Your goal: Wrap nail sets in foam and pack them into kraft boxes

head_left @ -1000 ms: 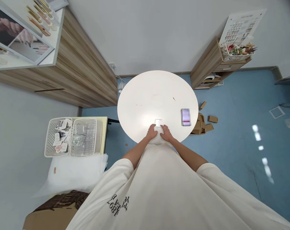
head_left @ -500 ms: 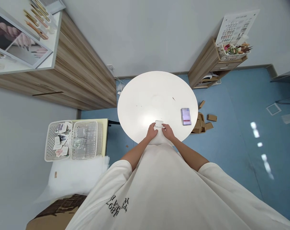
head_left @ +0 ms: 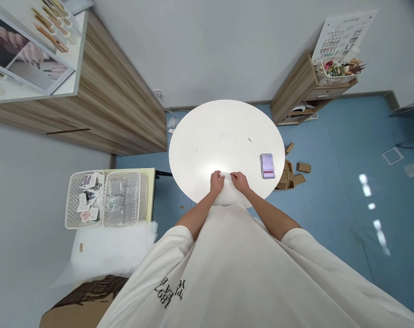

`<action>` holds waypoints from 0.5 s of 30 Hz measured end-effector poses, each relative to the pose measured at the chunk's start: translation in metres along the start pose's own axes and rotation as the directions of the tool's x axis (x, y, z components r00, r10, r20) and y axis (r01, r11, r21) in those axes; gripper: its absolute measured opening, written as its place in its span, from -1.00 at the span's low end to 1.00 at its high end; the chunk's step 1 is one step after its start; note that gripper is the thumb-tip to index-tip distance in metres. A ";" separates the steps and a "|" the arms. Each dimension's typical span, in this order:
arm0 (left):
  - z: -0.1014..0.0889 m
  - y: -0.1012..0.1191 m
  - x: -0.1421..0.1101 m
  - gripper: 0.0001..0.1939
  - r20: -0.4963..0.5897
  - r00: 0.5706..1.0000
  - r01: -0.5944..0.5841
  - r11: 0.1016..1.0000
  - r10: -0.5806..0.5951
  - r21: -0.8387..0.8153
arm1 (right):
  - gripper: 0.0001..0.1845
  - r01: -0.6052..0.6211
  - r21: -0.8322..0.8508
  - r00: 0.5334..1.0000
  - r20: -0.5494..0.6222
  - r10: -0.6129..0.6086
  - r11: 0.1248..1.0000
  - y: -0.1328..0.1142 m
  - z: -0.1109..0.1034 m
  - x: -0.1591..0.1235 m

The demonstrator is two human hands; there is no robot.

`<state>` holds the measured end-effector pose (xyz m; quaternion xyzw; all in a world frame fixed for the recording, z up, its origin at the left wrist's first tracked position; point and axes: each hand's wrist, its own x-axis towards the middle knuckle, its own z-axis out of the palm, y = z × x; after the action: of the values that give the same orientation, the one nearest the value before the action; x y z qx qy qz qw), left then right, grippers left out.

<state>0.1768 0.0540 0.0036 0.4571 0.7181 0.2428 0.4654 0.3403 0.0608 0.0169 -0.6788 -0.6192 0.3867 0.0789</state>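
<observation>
Both left hand (head_left: 217,182) and right hand (head_left: 240,181) touch the white table (head_left: 224,132).

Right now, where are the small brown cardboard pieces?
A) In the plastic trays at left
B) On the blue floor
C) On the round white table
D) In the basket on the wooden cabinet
B: the brown cardboard pieces lie on the blue floor, just past the right edge of the round white table.
</observation>
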 end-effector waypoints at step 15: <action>-0.001 0.006 0.013 -0.78 -0.028 0.999 0.025 0.999 -0.024 0.033 | -0.59 0.077 -0.046 0.996 0.042 -0.075 0.996 -0.003 -0.010 0.018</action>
<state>0.1761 0.0682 0.0030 0.4527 0.7339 0.2312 0.4505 0.3430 0.0817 0.0182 -0.6485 -0.6551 0.3821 0.0652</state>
